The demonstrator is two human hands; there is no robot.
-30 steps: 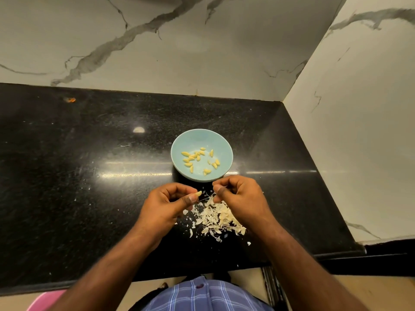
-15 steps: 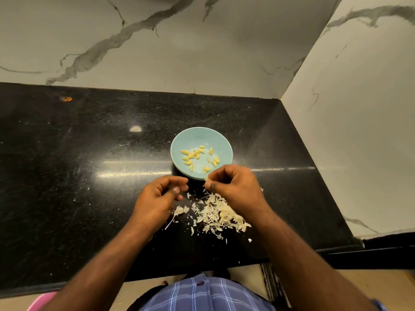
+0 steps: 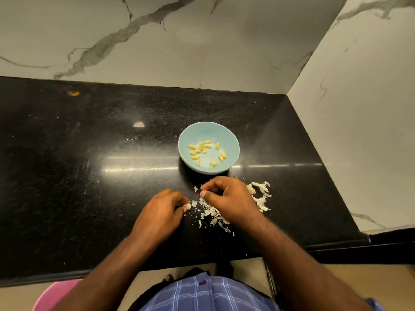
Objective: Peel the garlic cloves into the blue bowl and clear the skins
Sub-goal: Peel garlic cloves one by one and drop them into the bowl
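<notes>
While left hand [image 3: 162, 209] fingers pinch a garlic clove [image 3: 187, 206], right hand [image 3: 229, 199] fingers curl over skins [image 3: 258, 194].

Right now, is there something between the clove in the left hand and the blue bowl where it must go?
Nothing visible blocks it. The left hand holds the clove near the bowl; only bare counter and a few skin flakes lie between. The right hand sits beside that path.

Polished black speckled stone countertop [image 3: 94, 167]. Round pale-blue ceramic bowl [image 3: 231, 140] at centre. Heap of papery white garlic skins [image 3: 260, 194] at its 5 o'clock.
</notes>
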